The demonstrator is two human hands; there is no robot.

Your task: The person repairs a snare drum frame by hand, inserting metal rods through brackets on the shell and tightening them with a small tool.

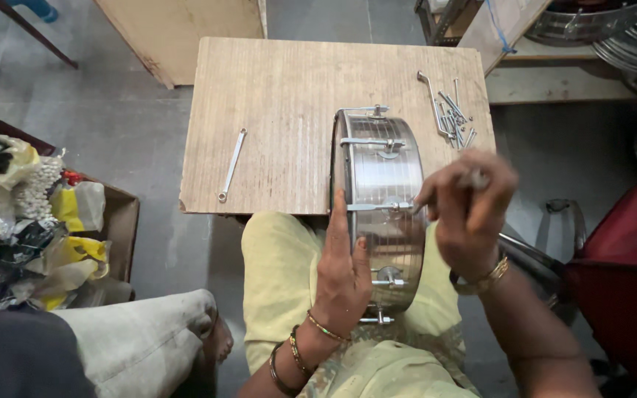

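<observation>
Metal drum shell (pixel 379 214) stands on edge at frame centre, half on my lap, half on the wooden board (pixel 282 125). My left hand (pixel 342 276) lies flat, open, bracing it. My right hand (pixel 468 210) is pinched shut on a tension rod (pixel 377 207). Best keep the rod square to its lug, shell steady.

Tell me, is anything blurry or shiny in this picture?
In the head view, the right hand is smeared by motion blur, and what its fingertips hold is too blurred to name; the left hand, flat on the metal drum shell, is sharp. The shell shows soft glare streaks; the light is even, with faint shadows on the wooden board.
</observation>
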